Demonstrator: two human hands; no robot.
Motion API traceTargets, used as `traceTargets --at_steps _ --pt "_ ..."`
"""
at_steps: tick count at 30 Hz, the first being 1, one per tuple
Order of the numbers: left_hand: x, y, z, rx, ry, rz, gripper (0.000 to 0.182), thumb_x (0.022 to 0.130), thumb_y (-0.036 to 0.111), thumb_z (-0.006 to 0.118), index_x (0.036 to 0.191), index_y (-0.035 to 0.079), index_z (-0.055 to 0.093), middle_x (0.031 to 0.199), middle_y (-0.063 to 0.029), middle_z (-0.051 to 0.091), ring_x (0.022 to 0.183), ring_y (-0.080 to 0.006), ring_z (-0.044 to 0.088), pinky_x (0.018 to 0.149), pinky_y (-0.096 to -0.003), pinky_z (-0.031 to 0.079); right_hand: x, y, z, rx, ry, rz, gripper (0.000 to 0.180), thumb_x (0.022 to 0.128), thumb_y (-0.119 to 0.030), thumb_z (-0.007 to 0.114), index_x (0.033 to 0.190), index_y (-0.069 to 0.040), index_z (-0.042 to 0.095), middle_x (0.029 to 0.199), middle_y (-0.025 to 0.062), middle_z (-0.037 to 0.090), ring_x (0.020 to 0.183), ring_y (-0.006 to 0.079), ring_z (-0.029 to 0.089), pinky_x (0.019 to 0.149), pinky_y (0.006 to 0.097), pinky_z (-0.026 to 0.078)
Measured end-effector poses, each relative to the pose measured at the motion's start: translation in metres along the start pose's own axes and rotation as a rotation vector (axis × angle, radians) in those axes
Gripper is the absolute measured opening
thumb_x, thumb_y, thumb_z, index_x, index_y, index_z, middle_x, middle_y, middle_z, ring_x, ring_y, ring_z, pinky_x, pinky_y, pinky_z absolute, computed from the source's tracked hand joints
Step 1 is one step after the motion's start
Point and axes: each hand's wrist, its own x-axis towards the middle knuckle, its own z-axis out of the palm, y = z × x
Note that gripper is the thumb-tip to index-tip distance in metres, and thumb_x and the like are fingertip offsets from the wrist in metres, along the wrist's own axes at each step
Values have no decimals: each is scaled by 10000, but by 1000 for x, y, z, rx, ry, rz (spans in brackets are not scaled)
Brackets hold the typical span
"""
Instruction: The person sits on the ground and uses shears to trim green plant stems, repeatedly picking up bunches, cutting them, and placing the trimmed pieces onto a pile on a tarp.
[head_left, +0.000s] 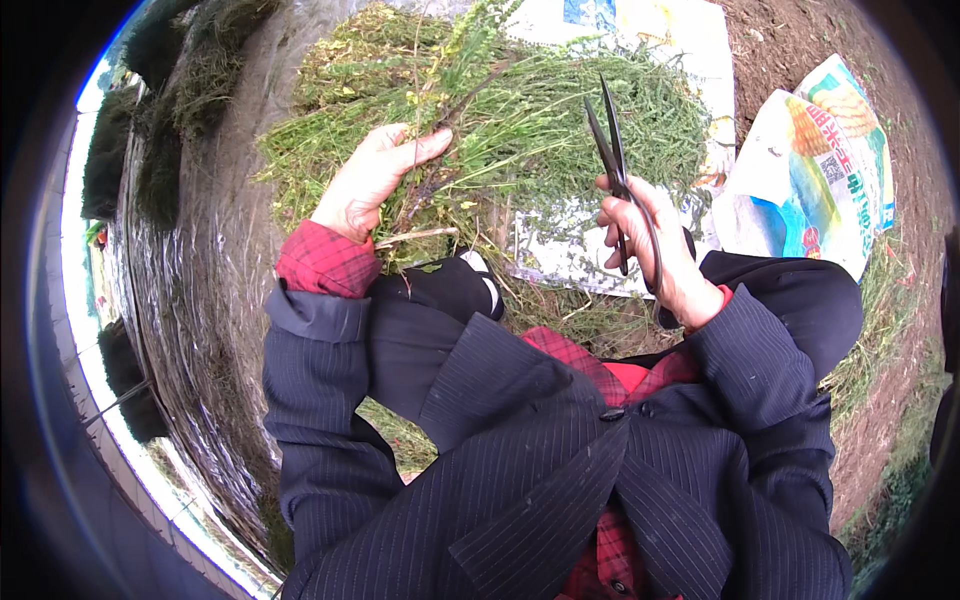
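Observation:
My left hand (382, 176) grips a bunch of cut green plants (450, 105) near its dark stem ends, thumb laid across them. A pair of black metal scissors (616, 169) is in my right hand (649, 244), fingers through the handles, blades slightly apart and pointing away from me. Beyond and between the hands, a heap of green stems and small leaves (637, 112) lies on a white printed sack (716, 75). Yellowish-green plants (352, 60) lie at the heap's far left. Small leafy scraps are scattered over the near part of the sack.
Another white printed sack (817, 172), with corn pictures, lies crumpled on brown soil (780, 30) to the right. My bent knees (787, 300) and a black shoe (480, 277) are close below the heap. Plastic sheeting (255, 150) and dark plant clumps (157, 150) are at the left.

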Motion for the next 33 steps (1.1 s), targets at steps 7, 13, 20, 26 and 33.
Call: traceTargets --at_steps 7,13,20,26,33 --pt "-4 -1 3 -11 -68 -1 212 916 237 683 979 35 689 884 -15 708 742 -80 666 677 -263 553 15 -9 -6 97 -33 -48 267 977 -264 572 1078 -17 584 592 -37 457 342 40 351 308 216 288" --pt "0 3 1 -125 14 -51 335 981 331 558 1072 26 662 921 -41 687 775 -154 662 692 -332 566 1 1 0 146 148 -379 265 980 -116 549 1211 12 542 579 -35 474 362 42 373 333 204 291" --pt "-1 -1 4 -36 179 65 328 1007 320 501 1179 86 653 1098 -40 672 904 -143 657 812 -329 553 -28 9 14 13 -130 -451 394 948 -76 581 1322 1 482 807 -34 518 625 27 477 538 186 399" --pt "-5 4 0 49 0 25 400 942 375 586 1172 55 658 1144 -32 654 1055 -134 560 955 -309 422 -31 -2 23 -108 -246 -300 408 937 -89 606 1323 -16 493 816 -14 542 657 41 505 553 204 445" --pt "-9 -3 0 175 -34 77 344 951 283 614 1149 7 666 1097 -46 697 1010 -113 632 947 -265 458 -17 -4 19 -31 -219 -119 394 940 -170 618 1294 -31 515 831 3 558 643 68 543 482 214 490"
